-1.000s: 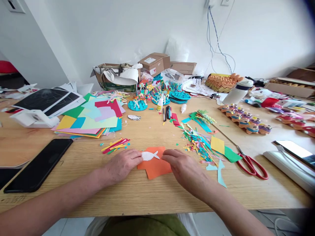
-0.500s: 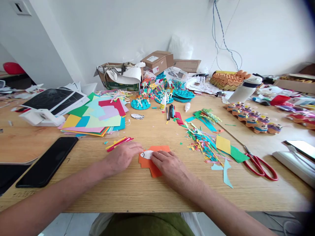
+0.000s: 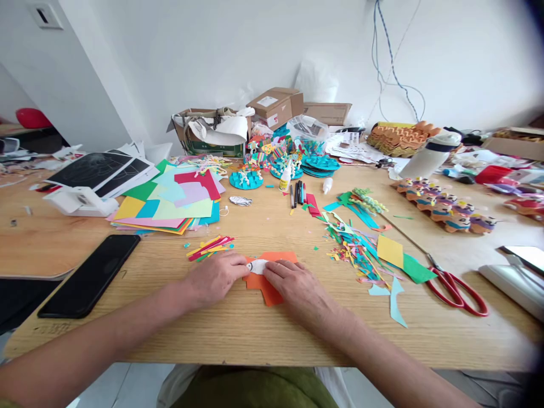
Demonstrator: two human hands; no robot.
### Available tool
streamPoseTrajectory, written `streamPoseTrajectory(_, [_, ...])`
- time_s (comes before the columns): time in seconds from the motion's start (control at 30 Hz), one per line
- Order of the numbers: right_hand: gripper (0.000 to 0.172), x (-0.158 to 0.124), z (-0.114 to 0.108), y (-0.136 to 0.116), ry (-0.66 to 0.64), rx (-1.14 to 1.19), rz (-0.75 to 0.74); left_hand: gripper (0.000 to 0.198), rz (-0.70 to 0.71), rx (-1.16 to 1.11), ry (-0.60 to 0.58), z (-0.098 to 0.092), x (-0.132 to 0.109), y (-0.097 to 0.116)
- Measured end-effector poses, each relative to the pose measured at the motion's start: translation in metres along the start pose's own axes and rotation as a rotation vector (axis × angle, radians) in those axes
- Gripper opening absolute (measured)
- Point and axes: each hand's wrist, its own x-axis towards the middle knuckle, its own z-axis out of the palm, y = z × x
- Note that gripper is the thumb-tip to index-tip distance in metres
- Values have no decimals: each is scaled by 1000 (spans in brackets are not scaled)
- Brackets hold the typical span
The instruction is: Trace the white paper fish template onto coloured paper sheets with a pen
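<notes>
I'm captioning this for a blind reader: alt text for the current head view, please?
A person's right hand lies over part of a white paper fish on irregular orange paper, the left hand at its head. Red-handled metal scissors and colourful paper scraps lie to the right.

**No legible words on the desk**

No word or brand can be read for certain. The glue bottle [image 3: 285,178] wears a yellow label [image 3: 284,185] whose print is too small to make out. The closed cardboard box [image 3: 293,106] carries a white label [image 3: 267,101] on top and a red-and-white sticker [image 3: 272,120] on its side, both illegible. On the bare wood of the desk [image 3: 204,334], a dark mark [image 3: 124,274] beside the phone [image 3: 91,276] resembles a 7, and a smudged row of scribbles [image 3: 58,327] near the front-left edge cannot be deciphered.
</notes>
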Motion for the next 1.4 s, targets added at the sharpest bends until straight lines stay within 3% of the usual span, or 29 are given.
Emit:
streamPoseTrajectory(0.2, [24, 0, 3, 0, 18, -3, 4, 26, 79, 149, 40, 4, -14, 10])
streamPoseTrajectory(0.63, [28, -3, -1, -4, 12, 56, 40, 31, 109, 169, 124, 10, -18, 9])
streamPoseTrajectory(0.83, [30, -4, -1, -4, 14, 69, 40, 34, 55, 176, 125, 8, -19, 11])
streamPoseTrajectory(1.4, [28, -2, 0, -4, 10, 77, 50, 30, 77, 185, 62, 7, -16, 8])
